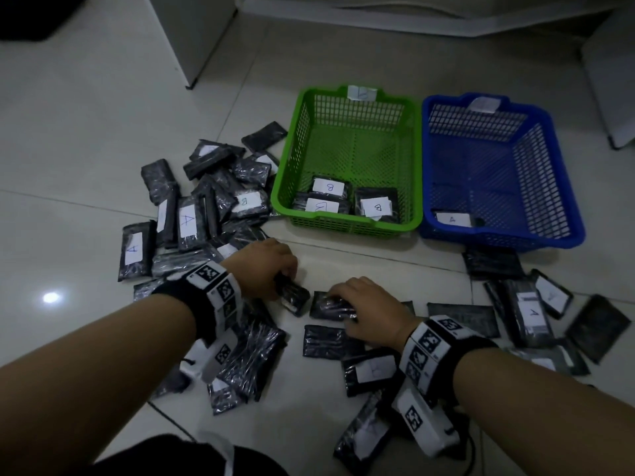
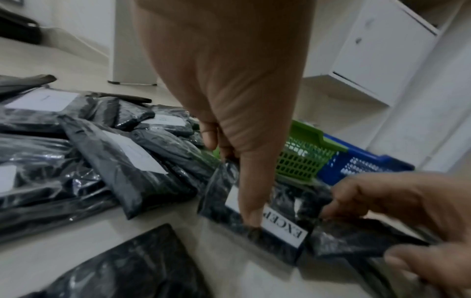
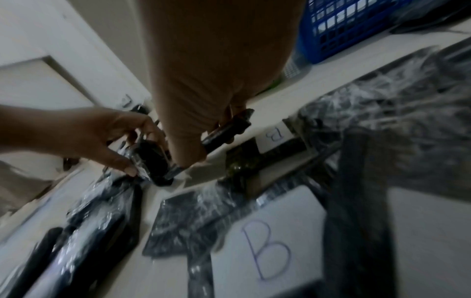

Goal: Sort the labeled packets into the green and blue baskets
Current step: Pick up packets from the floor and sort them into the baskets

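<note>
Black plastic packets with white A or B labels lie scattered on the tiled floor. My left hand grips a black packet at the floor's middle, and its thumb presses beside that packet's printed white label. Just to the right, my right hand pinches another black packet, which is tilted up on its edge. Behind them, the green basket holds three B packets. The blue basket holds one A packet.
A heap of packets lies left of the green basket, and more packets spread out front right below the blue basket. Loose packets lie under my right wrist. White cabinets stand at the back.
</note>
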`<state>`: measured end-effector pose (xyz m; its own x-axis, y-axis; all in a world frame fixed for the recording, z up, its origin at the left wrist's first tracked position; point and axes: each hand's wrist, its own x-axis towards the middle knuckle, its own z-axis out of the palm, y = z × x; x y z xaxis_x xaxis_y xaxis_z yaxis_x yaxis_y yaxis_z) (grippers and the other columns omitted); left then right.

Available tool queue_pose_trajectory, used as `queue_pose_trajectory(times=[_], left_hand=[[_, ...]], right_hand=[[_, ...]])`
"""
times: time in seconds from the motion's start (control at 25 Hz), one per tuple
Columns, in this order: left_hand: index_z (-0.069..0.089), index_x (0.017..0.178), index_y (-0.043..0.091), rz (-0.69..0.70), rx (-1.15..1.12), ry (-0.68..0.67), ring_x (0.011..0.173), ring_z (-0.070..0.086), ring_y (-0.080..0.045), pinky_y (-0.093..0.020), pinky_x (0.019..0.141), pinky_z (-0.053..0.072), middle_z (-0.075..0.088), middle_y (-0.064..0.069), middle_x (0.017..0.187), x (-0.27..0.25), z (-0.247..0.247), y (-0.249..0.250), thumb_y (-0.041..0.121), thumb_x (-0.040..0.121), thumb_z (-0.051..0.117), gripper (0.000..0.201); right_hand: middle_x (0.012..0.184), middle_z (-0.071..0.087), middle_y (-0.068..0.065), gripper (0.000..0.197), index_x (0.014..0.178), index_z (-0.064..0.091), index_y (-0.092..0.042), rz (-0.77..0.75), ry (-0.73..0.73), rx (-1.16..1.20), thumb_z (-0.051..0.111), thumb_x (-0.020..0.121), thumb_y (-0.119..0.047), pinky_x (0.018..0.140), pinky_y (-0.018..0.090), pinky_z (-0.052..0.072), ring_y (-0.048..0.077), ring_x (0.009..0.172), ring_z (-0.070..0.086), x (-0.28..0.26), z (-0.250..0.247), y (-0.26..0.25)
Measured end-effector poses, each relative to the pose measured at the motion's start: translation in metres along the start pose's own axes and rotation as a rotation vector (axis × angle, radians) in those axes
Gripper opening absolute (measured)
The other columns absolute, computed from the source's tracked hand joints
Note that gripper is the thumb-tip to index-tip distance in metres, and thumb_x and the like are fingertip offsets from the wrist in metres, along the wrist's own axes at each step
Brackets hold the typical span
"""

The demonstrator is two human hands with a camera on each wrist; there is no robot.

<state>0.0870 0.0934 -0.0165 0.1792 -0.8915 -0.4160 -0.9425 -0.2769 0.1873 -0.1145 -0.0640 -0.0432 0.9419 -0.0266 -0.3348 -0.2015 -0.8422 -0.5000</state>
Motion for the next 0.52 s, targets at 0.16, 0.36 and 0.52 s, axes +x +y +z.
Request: queue_pose_trajectory(times=[0.16,0.36,0.52], left_hand=[[0.047,0.092,0.022,-0.077,-0.503,0.285,0.09,0.057,-0.021,-0.033,0.076,0.047,0.06,0.001,0.099,-0.006,-0.009,-0.003,0.014,0.067,0.071,0.036],[0.038,0.082,0.021,-0.097,-0.606,0.498,0.081,0.048,-0.012,-0.026,0.067,0.036,0.054,0.005,0.091,-0.009,-0.022,0.003,0.018,0.064,0.076,0.042],[0.032,0.08,0.031,-0.112,-0.661,0.574,0.082,0.042,-0.007,-0.013,0.065,0.032,0.046,0.005,0.093,-0.002,-0.028,0.012,0.036,0.057,0.086,0.059]], right_hand=[[0.095,0.067,0.008,0.018,0.093,0.062,-0.029,0.282,0.347,0.624,0.061,0.081,-0.016,0.075,0.037,0.051,0.026,0.085,0.063,0.014,-0.038,-0.001],[0.074,0.066,0.018,0.018,0.086,0.061,-0.012,0.361,0.421,1.225,0.048,0.096,-0.006,0.047,0.03,0.051,0.022,0.049,0.065,0.029,-0.083,-0.011],[0.077,0.065,0.023,0.012,0.094,0.061,0.001,0.337,0.473,1.284,0.051,0.094,-0.006,0.045,0.03,0.051,0.026,0.048,0.066,0.036,-0.094,-0.008]])
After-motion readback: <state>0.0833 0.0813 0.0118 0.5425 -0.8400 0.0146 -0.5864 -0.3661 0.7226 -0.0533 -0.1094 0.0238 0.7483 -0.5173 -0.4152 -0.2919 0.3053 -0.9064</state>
